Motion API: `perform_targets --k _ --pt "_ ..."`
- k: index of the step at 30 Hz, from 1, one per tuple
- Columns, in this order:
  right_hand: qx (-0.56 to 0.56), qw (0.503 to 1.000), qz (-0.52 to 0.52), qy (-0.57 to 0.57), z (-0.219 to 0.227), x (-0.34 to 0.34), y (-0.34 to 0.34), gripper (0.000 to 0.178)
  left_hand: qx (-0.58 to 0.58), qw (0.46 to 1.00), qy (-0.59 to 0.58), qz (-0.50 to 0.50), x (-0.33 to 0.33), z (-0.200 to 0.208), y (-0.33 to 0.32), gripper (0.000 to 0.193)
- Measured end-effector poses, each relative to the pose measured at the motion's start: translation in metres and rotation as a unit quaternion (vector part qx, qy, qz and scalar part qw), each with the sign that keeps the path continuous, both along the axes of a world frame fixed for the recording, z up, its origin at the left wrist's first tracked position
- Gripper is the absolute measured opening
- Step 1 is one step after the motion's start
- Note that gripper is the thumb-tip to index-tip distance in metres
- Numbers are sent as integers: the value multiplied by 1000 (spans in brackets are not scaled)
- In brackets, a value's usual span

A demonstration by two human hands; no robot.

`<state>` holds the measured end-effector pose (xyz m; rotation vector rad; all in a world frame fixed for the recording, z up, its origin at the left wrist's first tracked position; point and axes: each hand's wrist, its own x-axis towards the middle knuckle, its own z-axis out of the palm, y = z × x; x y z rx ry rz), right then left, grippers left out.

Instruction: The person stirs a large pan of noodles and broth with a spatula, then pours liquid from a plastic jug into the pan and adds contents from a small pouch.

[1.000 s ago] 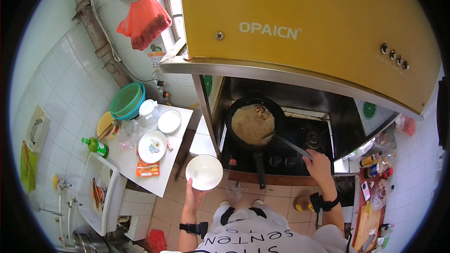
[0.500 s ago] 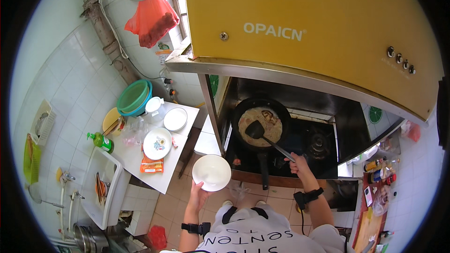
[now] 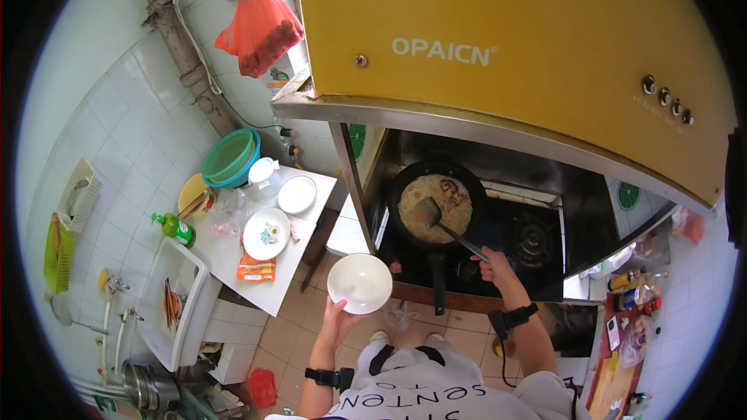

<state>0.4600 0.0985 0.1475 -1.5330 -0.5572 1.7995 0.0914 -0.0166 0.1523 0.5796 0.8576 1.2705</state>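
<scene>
My left hand [image 3: 336, 320] grips the near rim of a white bowl [image 3: 359, 284], which is held over the floor just left of the stove front. Nothing shows inside the bowl. My right hand [image 3: 493, 266] is closed around the handle of a black spatula [image 3: 426, 215]. Its blade rests in a pale, soupy food [image 3: 447, 189] with a brown patch at the upper right. That food fills the bottom of a black wok [image 3: 400, 179] on the left burner. The wok's handle [image 3: 439, 284] points toward me.
A yellow range hood [image 3: 498, 23] overhangs the stove [image 3: 529, 280]. On the left, a white table [image 3: 264, 295] bears a flowered plate [image 3: 266, 235], a white dish [image 3: 297, 195] and teal basins [image 3: 229, 157]. A sink [image 3: 191, 303] lies beyond; bottles [image 3: 634, 295] stand far right.
The spatula blade has turned and now looks grey and coated, lying slightly farther into the food. My view has shifted slightly; the bowl stays in my left hand.
</scene>
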Motion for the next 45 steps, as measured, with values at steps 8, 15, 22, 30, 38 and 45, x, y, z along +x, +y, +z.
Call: perform_targets --k 8,15,22,30,38,45 --pt "22 998 -32 49 7 34 -20 41 -9 999 4 -37 22 14 24 60" --pt "59 998 -9 -11 35 45 -30 40 -8 999 -5 -50 57 10 62 55" --pt "206 910 25 -359 34 45 -29 40 -27 997 -40 -55 76 4 79 51" --pt "105 992 3 -77 20 17 -14 37 -48 997 -48 -33 60 -13 62 46" --pt "21 1000 2 -9 -6 -1 -8 41 -62 998 -17 -16 42 -6 53 41" --pt "7 999 -8 53 9 23 -18 44 -47 998 1 -32 48 -2 68 40"
